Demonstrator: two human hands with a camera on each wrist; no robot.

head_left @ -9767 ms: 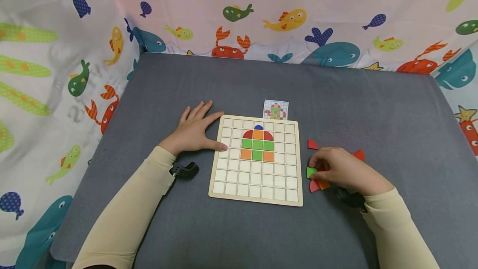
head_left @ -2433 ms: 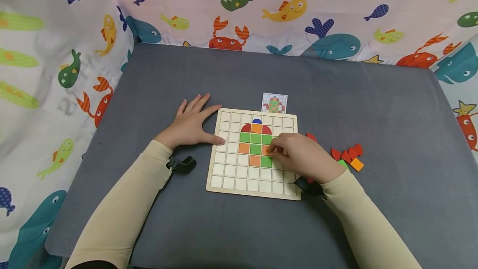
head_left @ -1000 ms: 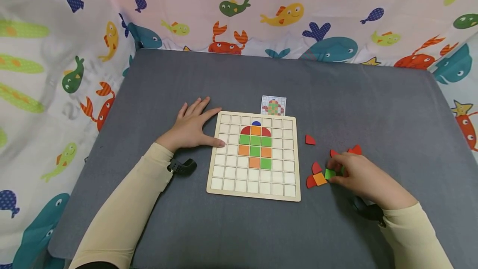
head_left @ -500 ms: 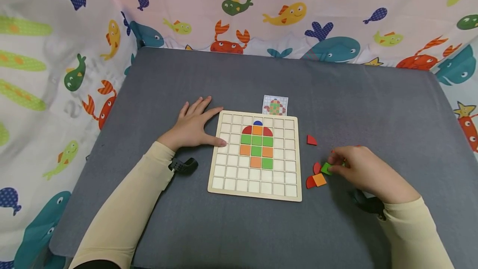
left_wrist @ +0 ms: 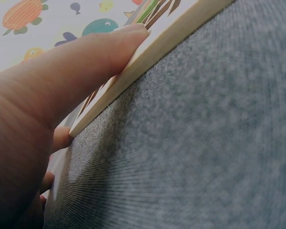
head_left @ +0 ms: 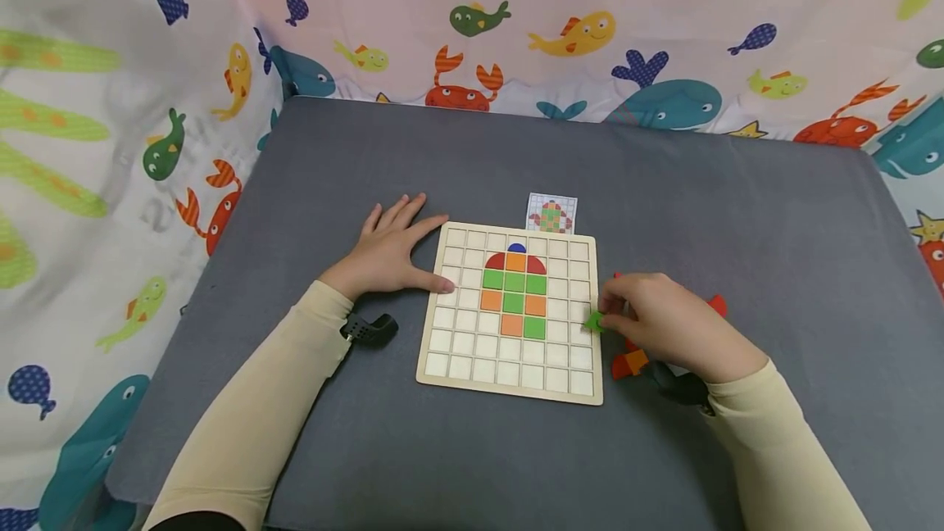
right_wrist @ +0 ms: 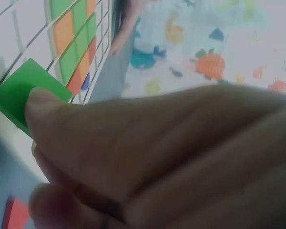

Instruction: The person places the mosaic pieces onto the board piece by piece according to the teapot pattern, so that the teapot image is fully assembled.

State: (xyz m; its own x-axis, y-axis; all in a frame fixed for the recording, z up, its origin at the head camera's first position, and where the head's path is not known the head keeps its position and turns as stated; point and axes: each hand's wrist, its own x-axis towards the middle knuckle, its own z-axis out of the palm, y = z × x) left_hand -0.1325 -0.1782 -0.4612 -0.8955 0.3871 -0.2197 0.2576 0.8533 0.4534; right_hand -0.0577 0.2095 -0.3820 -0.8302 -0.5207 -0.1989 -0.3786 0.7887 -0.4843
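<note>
A wooden grid board (head_left: 509, 394) lies on the grey table, with blue, red, orange and green pieces set in its upper and middle cells. My left hand (head_left: 391, 260) rests at the board's left side, fingers spread. Its thumb lies over the rim, also seen in the left wrist view. My right hand (head_left: 674, 322) pinches a green square tile (right_wrist: 31, 93) between thumb and fingers, just over the board's right edge. Under and behind that hand lie loose pieces, partly hidden: an orange square (head_left: 637, 362) and red pieces (head_left: 718, 306).
A small pattern card (head_left: 551, 211) lies against the board's far edge. The grey tabletop (head_left: 442, 465) extends around the board. A curtain printed with sea animals (head_left: 546, 31) hangs behind the table and along its left side.
Since half a second ago, my right hand has carried the green tile leftward from the loose pieces to the board's right edge. Earlier, orange and green squares appeared in a lower row. My left hand stays put.
</note>
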